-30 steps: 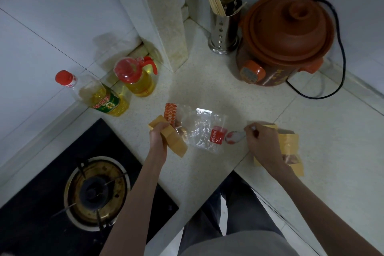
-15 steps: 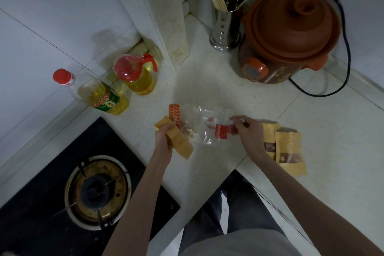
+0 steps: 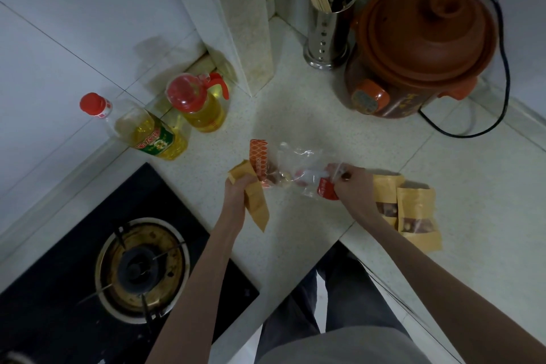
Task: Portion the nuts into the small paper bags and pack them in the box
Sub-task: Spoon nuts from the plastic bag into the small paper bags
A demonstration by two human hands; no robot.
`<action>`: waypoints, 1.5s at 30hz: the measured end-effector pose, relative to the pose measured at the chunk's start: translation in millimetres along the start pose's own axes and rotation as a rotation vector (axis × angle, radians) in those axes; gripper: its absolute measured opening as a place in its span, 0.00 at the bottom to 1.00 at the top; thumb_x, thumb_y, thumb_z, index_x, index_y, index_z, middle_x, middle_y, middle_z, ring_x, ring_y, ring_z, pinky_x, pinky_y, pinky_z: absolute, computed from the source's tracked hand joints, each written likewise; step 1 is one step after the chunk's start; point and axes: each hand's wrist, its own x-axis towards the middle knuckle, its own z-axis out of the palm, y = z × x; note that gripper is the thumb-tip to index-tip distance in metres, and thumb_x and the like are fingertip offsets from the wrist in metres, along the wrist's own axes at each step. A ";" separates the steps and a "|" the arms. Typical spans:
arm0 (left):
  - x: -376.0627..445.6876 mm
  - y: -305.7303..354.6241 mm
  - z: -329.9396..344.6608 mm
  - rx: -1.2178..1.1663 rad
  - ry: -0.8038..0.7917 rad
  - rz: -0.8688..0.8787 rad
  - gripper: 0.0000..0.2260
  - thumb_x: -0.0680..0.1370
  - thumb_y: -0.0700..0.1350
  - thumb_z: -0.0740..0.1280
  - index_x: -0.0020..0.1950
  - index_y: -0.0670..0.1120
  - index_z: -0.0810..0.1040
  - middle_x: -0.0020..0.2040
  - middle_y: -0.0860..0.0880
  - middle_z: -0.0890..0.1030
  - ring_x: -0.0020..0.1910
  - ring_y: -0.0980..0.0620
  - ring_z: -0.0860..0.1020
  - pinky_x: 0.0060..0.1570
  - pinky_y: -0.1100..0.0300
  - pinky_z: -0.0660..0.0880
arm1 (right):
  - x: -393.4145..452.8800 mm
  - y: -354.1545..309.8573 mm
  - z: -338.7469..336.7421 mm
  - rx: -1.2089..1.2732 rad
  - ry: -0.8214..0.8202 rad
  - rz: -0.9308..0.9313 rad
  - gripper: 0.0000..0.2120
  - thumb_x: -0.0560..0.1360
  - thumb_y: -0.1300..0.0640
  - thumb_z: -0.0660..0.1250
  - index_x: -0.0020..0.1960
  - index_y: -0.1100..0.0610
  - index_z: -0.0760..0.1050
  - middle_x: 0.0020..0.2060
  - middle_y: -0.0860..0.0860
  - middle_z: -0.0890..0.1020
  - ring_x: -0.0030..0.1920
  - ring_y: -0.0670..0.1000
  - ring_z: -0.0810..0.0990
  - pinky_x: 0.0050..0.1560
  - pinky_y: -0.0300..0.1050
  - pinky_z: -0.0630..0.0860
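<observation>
A clear plastic nut bag (image 3: 295, 165) with orange-red print lies on the pale counter (image 3: 295, 115), a few nuts visible at its left end. My left hand (image 3: 237, 190) grips a small brown paper bag (image 3: 255, 204) just left of the plastic bag. My right hand (image 3: 353, 186) holds a white spoon (image 3: 311, 176) whose bowl reaches into the plastic bag's open right end. Two filled brown paper bags (image 3: 413, 210) with windows showing nuts lie to the right of that hand. No box is in view.
Two oil bottles (image 3: 177, 118) with red caps stand at the back left. A brown clay cooker (image 3: 419, 47) with a black cord and a steel chopstick holder (image 3: 328, 23) stand at the back right. A black gas hob (image 3: 130, 269) lies front left. The counter edge cuts inward by my legs.
My right hand has moved left from the filled paper bags to the plastic bag's opening, pushing the spoon inside. My left hand keeps hold of the paper bag.
</observation>
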 end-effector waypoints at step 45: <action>32.2 -27.0 -1.2 0.014 0.063 -0.153 0.10 0.69 0.41 0.68 0.50 0.45 0.78 0.42 0.45 0.79 0.42 0.46 0.79 0.43 0.51 0.77 | 47.9 -23.1 42.2 -0.119 -0.247 0.035 0.15 0.65 0.71 0.63 0.28 0.54 0.78 0.23 0.51 0.80 0.25 0.49 0.81 0.29 0.42 0.79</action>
